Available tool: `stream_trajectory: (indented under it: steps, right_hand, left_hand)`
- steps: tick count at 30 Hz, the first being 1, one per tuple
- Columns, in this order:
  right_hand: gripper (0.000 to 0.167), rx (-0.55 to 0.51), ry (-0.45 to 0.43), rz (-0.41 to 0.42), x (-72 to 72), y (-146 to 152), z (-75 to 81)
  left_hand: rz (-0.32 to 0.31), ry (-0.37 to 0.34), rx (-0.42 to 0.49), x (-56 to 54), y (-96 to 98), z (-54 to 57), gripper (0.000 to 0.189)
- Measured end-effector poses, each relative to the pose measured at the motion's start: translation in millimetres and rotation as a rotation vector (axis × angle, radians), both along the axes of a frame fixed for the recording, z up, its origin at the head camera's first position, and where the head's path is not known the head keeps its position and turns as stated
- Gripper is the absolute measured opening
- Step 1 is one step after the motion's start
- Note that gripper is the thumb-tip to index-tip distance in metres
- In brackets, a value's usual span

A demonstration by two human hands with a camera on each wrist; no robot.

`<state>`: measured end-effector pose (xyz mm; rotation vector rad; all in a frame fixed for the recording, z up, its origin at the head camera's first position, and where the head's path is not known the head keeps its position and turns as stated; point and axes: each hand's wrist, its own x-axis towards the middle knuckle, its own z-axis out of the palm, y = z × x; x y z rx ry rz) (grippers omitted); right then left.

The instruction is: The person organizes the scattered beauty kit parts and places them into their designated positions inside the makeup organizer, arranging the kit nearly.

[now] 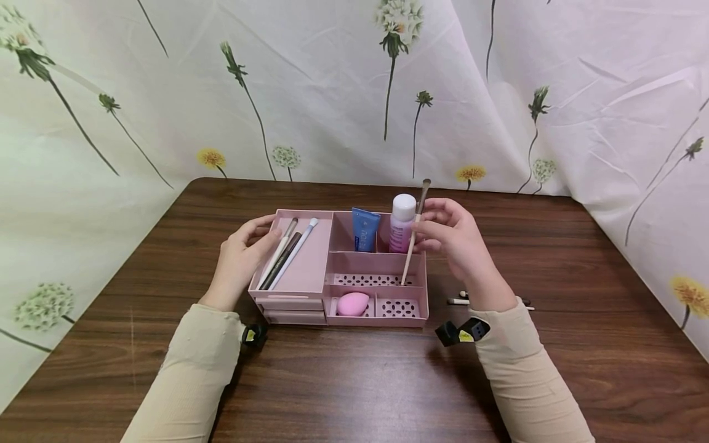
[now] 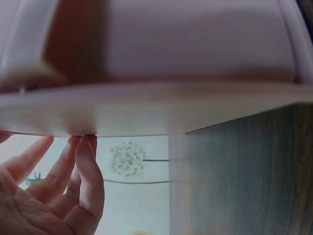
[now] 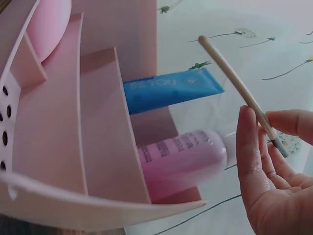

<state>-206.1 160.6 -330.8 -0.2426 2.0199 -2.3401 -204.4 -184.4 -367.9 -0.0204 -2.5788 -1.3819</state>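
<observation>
My right hand [image 1: 456,237] pinches a makeup brush [image 1: 415,237] between thumb and fingers. The dark bristles point up, and the pale handle slants down over the middle compartment of a pink organizer [image 1: 301,261]; I cannot tell whether its end touches the floor there. In the right wrist view the brush [image 3: 234,81] is beside the blue tube [image 3: 171,90] and the pink bottle [image 3: 186,152]. The fingertips of my left hand [image 1: 238,261] rest against the organizer's left side, with the thumb by the rim. Near it, several brushes and a dark pencil-like stick [image 1: 280,261] lie on the organizer's top tray.
A blue tube [image 1: 364,231] and a white-capped pink bottle [image 1: 402,227] stand in the back compartments. One front compartment holds a pink makeup sponge [image 1: 352,304]. More small brushes [image 1: 458,301] lie on the brown table [image 1: 354,381] by my right wrist. A floral cloth [image 1: 332,92] hangs behind.
</observation>
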Motion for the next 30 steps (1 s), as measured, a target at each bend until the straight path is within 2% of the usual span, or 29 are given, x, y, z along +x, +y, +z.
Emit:
stream_trajectory:
  steps: [6,16,30]
  right_hand:
    - [0.029,-0.077,-0.003,0.022,6.8,-8,4.9]
    - [0.033,-0.156,-0.006,0.061,20.1,-34,4.1]
    - [0.035,-0.234,-0.073,0.083,29.1,-80,-2.0]
  left_hand:
    - [0.001,-0.008,0.0,0.6,-1.7,-1.0,0.05]
    - [-0.01,0.006,-0.008,1.3,-3.2,-0.2,0.049]
    - [-0.078,-0.058,-0.014,5.5,-2.8,9.2,0.053]
